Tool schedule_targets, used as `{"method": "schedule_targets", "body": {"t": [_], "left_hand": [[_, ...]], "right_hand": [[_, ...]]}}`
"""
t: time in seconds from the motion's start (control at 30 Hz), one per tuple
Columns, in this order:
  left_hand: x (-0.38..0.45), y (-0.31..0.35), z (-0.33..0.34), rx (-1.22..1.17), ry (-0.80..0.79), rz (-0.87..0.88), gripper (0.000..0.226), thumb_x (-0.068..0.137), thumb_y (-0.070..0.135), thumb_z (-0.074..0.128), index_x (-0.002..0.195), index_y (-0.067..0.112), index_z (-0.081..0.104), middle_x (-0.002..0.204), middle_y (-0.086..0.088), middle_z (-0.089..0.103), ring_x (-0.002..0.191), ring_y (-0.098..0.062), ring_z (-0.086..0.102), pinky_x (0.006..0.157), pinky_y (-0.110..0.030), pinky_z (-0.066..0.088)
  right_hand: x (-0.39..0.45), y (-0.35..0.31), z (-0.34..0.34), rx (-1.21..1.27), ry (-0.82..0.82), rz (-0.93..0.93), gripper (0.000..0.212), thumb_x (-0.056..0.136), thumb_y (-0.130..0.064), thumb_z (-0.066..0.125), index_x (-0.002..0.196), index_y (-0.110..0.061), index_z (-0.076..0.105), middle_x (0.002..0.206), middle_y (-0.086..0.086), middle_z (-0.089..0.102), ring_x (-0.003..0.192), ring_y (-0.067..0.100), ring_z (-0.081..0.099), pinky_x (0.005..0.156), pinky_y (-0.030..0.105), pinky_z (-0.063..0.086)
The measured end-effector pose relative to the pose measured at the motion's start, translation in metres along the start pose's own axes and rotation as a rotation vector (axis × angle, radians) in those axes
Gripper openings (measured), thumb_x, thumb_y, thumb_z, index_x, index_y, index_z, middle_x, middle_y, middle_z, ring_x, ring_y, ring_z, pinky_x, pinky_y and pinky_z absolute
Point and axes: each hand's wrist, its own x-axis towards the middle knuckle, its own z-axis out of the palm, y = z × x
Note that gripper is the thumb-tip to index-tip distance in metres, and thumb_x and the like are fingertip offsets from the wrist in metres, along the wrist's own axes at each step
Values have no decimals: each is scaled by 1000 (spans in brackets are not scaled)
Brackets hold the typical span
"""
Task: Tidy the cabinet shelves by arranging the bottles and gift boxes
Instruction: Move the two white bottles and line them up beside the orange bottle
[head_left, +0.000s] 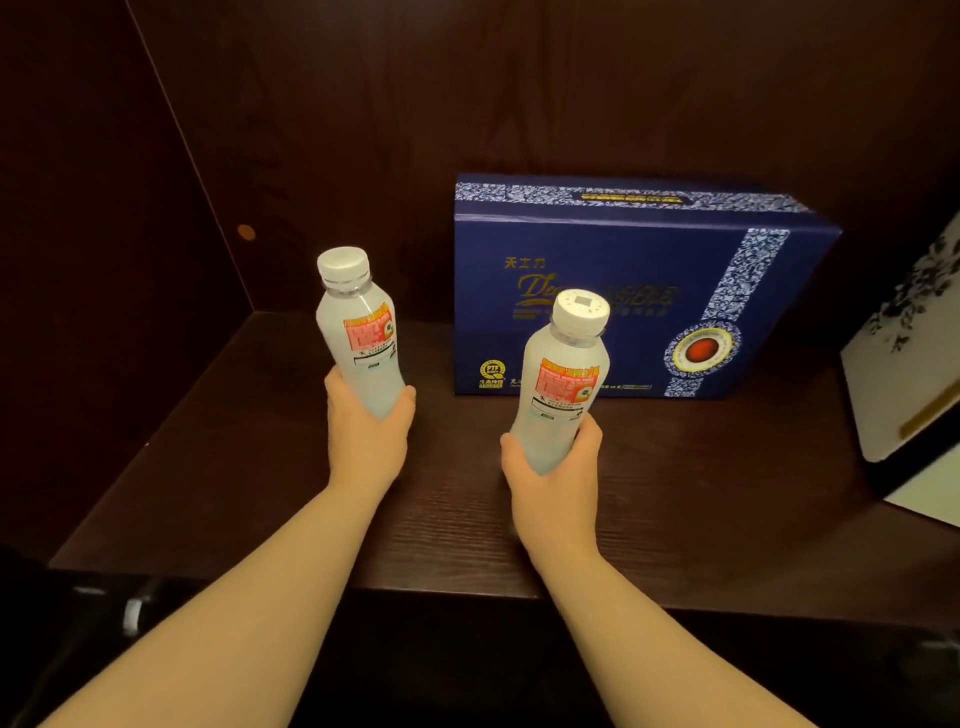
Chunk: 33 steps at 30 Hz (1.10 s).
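Note:
I hold two pale, milky plastic bottles with white caps and red-orange labels over a dark wooden shelf (234, 467). My left hand (369, 431) grips the lower part of the left bottle (358, 322), which tilts slightly left. My right hand (550, 478) grips the base of the right bottle (566, 374), which leans a little right. Behind the right bottle a dark blue gift box (675, 270) with gold lettering and a blue-white patterned band stands against the back wall, its lower left partly hidden by the bottle.
A white gift box (904, 374) with dark floral print and a gold strip stands at the right edge, partly cut off. The cabinet's left side wall (104, 260) and back panel (467, 104) close the shelf in. The shelf's front edge (447, 592) runs under my forearms.

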Motion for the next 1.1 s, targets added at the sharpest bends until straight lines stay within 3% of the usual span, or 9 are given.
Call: {"method": "schedule_targets", "body": {"t": [0.13, 0.27, 0.47, 0.6, 0.73, 0.87, 0.93, 1.03, 1.1], "left_hand": [[-39, 20, 9, -60, -46, 3, 67, 82, 26, 79, 134, 21, 36, 120, -4, 55, 106, -19, 59, 70, -20, 45], [-85, 63, 30, -103, -132, 32, 65, 80, 29, 79, 128, 31, 35, 116, 7, 55, 103, -10, 58, 66, -14, 45], [-166, 150, 83, -118, -283, 125, 60, 80, 32, 79, 124, 36, 39, 117, 0, 57, 107, -20, 58, 89, -49, 55], [-238, 210, 122, -160, -343, 201, 60, 80, 34, 78, 122, 43, 37, 118, 5, 55, 111, -19, 55, 91, -51, 54], [-314, 271, 168, -216, -413, 268, 59, 82, 32, 78, 120, 47, 36, 118, 9, 53, 112, -15, 54, 93, -48, 54], [-398, 325, 216, -267, -481, 339, 55, 79, 33, 74, 106, 64, 38, 115, 5, 58, 106, -15, 60, 86, -46, 54], [-437, 345, 241, -278, -517, 356, 49, 78, 33, 74, 108, 57, 43, 110, 5, 59, 101, -16, 61, 80, -40, 53], [-487, 369, 280, -274, -603, 388, 39, 81, 32, 73, 113, 27, 51, 100, -5, 61, 89, -23, 63, 70, -36, 53], [-507, 379, 302, -267, -611, 391, 47, 83, 32, 75, 118, 29, 45, 105, 0, 59, 93, -17, 62, 72, -35, 53]], "right_hand": [[-16, -5, -44, 43, 38, 30, 67, 77, -35, 81, 123, -47, 33, 119, -9, 56, 110, 14, 58, 83, 36, 59], [-24, -25, -102, 32, 88, -4, 68, 79, -34, 81, 124, -45, 32, 119, -11, 54, 110, 14, 56, 84, 34, 58], [-37, -56, -218, 79, 177, -97, 65, 78, -30, 82, 129, -39, 42, 117, -10, 59, 107, 11, 60, 84, 31, 57], [-51, -71, -317, 103, 253, -173, 51, 74, -34, 80, 108, -55, 47, 100, -15, 65, 91, 5, 65, 72, 26, 54], [-67, -78, -422, 133, 283, -203, 61, 76, -31, 79, 101, -72, 42, 108, -15, 64, 97, 4, 65, 74, 24, 56], [-83, -77, -532, 118, 343, -229, 56, 76, -31, 79, 107, -64, 45, 108, -12, 65, 95, 4, 66, 71, 25, 57], [-89, -74, -582, 95, 392, -228, 56, 76, -31, 79, 107, -62, 45, 105, -13, 64, 94, 1, 65, 67, 24, 57], [-92, -70, -649, 54, 472, -215, 60, 78, -31, 79, 107, -67, 41, 103, -22, 62, 96, -5, 61, 69, 23, 57], [-93, -70, -678, 14, 505, -216, 66, 79, -31, 79, 103, -75, 36, 104, -35, 57, 97, -14, 56, 63, 14, 52]]}}
